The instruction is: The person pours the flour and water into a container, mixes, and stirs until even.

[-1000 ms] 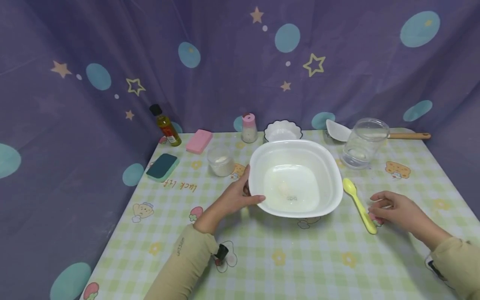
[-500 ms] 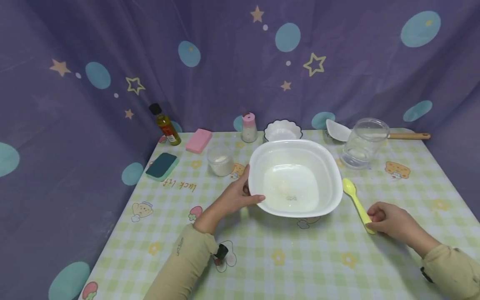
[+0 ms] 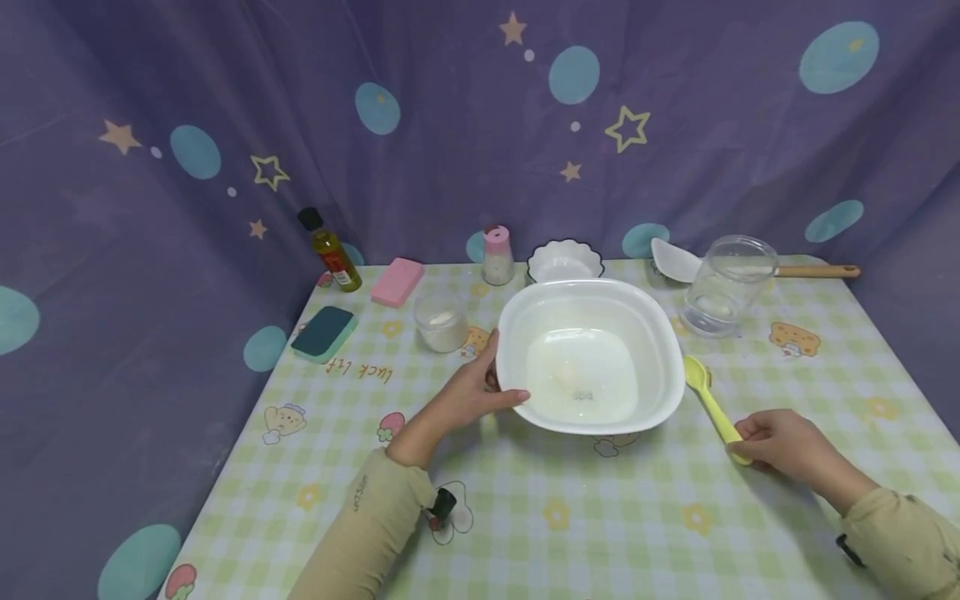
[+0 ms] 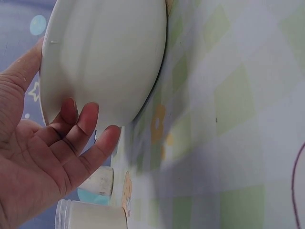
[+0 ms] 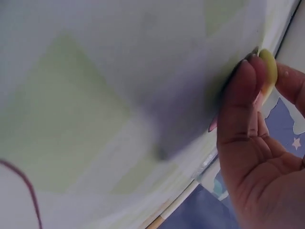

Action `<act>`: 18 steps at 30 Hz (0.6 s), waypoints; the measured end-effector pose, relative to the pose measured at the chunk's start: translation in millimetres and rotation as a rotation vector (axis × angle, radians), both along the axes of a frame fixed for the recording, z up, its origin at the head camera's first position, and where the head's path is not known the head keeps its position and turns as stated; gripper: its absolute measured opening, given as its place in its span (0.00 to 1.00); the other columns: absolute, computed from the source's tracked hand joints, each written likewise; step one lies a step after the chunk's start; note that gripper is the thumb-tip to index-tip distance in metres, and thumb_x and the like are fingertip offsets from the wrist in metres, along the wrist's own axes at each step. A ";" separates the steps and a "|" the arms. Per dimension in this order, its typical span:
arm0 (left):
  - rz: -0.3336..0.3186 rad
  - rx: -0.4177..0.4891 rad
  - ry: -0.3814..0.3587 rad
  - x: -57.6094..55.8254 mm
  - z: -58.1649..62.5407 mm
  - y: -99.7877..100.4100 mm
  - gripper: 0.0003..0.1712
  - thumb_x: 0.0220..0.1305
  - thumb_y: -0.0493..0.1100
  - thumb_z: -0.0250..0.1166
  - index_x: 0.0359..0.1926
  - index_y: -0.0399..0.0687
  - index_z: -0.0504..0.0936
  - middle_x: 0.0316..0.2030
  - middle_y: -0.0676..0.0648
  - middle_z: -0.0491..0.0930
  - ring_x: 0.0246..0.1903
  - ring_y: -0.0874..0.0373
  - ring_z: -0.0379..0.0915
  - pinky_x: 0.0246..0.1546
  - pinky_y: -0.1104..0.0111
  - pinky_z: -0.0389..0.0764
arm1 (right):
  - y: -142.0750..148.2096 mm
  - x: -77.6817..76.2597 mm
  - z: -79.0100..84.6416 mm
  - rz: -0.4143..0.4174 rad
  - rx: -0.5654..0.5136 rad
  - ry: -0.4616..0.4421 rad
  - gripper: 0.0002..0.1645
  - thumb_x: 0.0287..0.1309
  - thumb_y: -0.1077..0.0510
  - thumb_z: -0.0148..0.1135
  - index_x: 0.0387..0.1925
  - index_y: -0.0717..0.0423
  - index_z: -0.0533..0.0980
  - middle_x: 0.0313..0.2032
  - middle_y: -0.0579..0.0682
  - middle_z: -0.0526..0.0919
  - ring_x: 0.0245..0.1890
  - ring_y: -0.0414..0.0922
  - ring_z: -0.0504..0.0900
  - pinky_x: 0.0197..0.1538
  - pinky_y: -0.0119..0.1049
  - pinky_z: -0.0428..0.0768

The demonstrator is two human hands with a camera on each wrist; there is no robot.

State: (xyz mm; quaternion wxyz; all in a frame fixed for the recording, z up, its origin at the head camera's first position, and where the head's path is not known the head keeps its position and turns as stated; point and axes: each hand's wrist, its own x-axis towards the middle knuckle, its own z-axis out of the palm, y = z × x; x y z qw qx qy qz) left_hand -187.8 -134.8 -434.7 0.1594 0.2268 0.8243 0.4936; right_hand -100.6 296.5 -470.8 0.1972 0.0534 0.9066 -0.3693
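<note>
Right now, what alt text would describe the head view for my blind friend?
A person's left hand grips a white basin; their right hand pinches a yellow spoon by its handle. A purple curtain hangs behind the checked tablecloth.

Basin [image 3: 588, 354] white; spoon [image 3: 711, 405] yellow; tablecloth [image 3: 517, 554] green-and-white check; curtain [image 3: 457, 179] purple, blue-spotted; sleeves [image 3: 371, 521] beige.

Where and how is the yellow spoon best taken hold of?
Probably pinch the yellow spoon by its handle end, from the right: its scoop is beside the white basin; the slim handle angles away from it, into the right grip.
</note>
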 end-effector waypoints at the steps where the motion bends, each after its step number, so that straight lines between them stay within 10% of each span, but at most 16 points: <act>1: -0.002 0.002 -0.001 -0.1 -0.3 0.0 0.63 0.58 0.47 0.73 0.78 0.53 0.34 0.42 0.39 0.81 0.35 0.55 0.79 0.37 0.64 0.79 | 0.5 0.2 0.1 -0.014 -0.017 -0.005 0.20 0.54 0.56 0.70 0.39 0.71 0.79 0.26 0.47 0.84 0.24 0.43 0.78 0.26 0.35 0.76; 8: 0.007 0.005 -0.015 1.4 1.6 0.9 0.63 0.58 0.45 0.73 0.78 0.53 0.34 0.41 0.41 0.81 0.34 0.55 0.78 0.38 0.64 0.79 | 4.3 2.3 13.4 -0.058 -0.121 -0.004 0.18 0.60 0.58 0.66 0.40 0.72 0.75 0.28 0.51 0.85 0.25 0.44 0.82 0.30 0.37 0.80; 15: -0.030 0.012 -0.031 14.2 33.2 5.1 0.60 0.60 0.37 0.70 0.77 0.42 0.34 0.45 0.28 0.78 0.38 0.44 0.77 0.38 0.64 0.77 | 8.5 0.7 33.1 -0.082 -0.196 0.033 0.21 0.64 0.59 0.62 0.46 0.75 0.69 0.34 0.57 0.86 0.29 0.48 0.85 0.34 0.39 0.82; 18: -0.031 0.009 -0.031 8.7 22.3 3.7 0.61 0.60 0.38 0.70 0.77 0.46 0.33 0.45 0.29 0.79 0.38 0.44 0.77 0.37 0.65 0.77 | 9.9 -0.5 42.4 -0.076 -0.176 0.099 0.23 0.66 0.59 0.60 0.50 0.76 0.67 0.35 0.59 0.86 0.28 0.47 0.85 0.34 0.39 0.82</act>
